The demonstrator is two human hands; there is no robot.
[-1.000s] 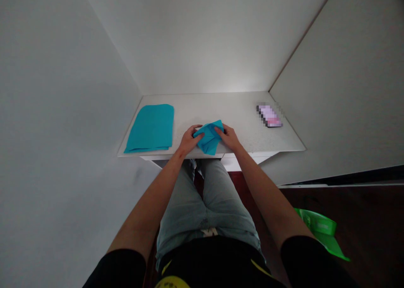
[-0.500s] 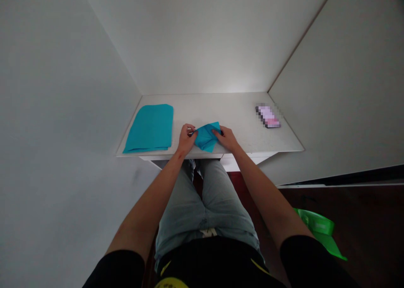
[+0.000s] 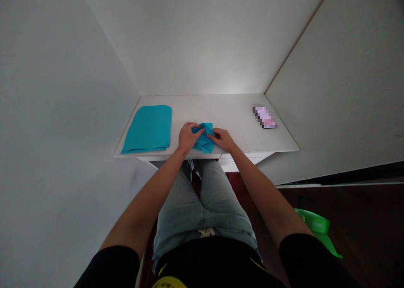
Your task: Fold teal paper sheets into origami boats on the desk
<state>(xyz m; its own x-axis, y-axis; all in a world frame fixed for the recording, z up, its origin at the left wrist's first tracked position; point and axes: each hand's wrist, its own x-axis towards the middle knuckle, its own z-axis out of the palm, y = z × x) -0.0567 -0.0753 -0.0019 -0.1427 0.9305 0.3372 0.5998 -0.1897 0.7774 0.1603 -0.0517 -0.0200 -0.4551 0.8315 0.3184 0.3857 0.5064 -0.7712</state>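
A small folded piece of teal paper (image 3: 204, 139) lies near the front edge of a white desk (image 3: 233, 111). My left hand (image 3: 187, 136) grips its left side, fingers curled over the top corner. My right hand (image 3: 222, 139) pinches its right edge. The two hands sit close together with the paper between them. Part of the paper is hidden under my fingers.
A stack of flat teal sheets (image 3: 148, 128) lies at the desk's left end. A phone (image 3: 265, 117) rests at the right rear. White walls close in the desk on three sides. A green object (image 3: 317, 229) lies on the dark floor at the right.
The folded paper has become narrower as both hands drew closer together. My left hand moved up over its top corner.
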